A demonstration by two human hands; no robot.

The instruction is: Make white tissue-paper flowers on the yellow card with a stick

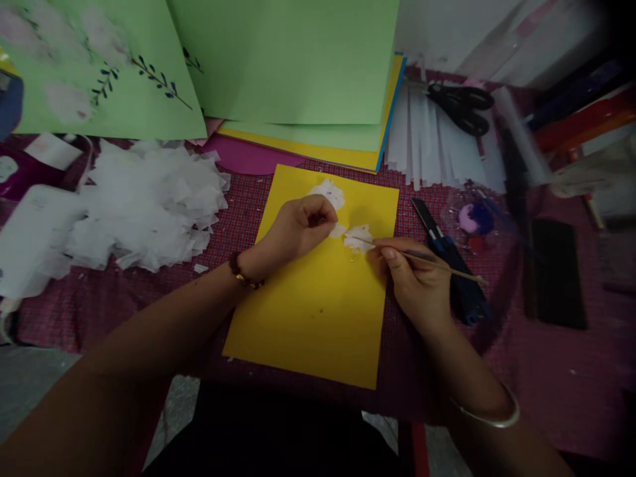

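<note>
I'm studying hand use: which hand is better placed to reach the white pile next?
Likely the left hand: it is nearer the pile, while the right hand, farther off, grips a stick. Whether the left holds anything is unclear.

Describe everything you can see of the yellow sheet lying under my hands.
The yellow sheet looks like plain paper or card: rectangular, straight-edged, flat and slightly turned on the checked cloth. Ruffled white clusters sit on its upper half, and a small dark speck shows lower down. Your left hand covers part of it; your right hand overlaps its right edge. Whether either hand presses on it, I can't tell.
</note>
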